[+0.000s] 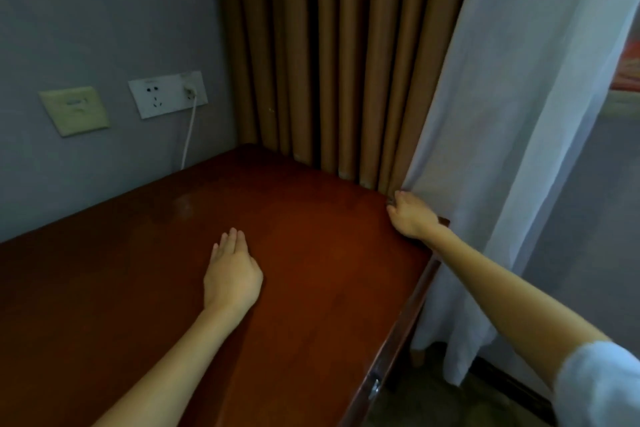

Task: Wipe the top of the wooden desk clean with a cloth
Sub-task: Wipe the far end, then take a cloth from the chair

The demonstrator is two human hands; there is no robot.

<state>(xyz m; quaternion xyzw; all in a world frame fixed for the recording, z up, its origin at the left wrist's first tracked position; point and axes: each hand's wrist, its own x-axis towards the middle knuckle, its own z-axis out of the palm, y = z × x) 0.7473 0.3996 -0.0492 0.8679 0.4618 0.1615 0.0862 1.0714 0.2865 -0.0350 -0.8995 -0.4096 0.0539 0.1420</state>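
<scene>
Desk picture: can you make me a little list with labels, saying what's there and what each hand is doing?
desk: reddish-brown wood, shiny top
left grip: hand lies flat on the desk top, fingers straight
right grip: hand at the desk's far right corner, fingers curled, seems to pinch the white curtain
brown curtain: hangs behind the desk
wall socket: white cable plugged in
cloth: none in view
</scene>
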